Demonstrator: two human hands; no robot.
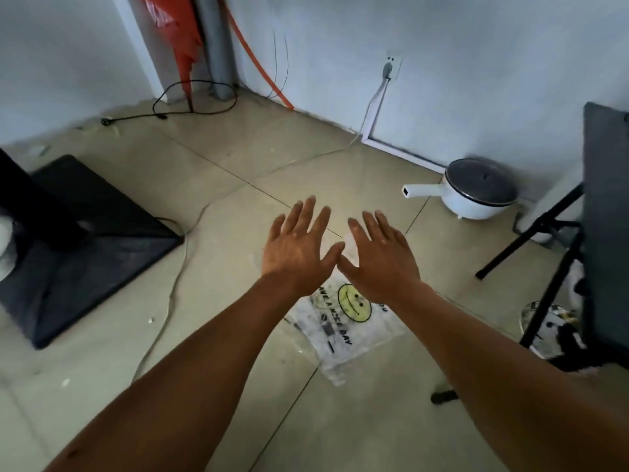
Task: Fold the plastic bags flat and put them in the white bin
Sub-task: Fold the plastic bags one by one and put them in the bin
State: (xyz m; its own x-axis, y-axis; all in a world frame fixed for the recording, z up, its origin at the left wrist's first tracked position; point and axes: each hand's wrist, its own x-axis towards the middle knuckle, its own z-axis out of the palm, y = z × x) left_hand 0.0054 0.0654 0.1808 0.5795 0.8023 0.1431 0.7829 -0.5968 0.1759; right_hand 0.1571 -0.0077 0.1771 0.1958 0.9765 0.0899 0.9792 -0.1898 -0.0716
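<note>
A clear plastic bag printed with a yellow smiley face and black lettering lies spread on the tiled floor in the middle of the head view. My left hand and my right hand are stretched out side by side above the bag's far end, palms down, fingers spread, thumbs nearly touching. Neither hand holds anything. The far part of the bag is hidden under my hands. No white bin is in view.
A white electric pot with a dark lid stands by the right wall. A black folding table and its legs fill the right edge, with another crumpled bag under it. A black stand base lies left. Cables cross the floor.
</note>
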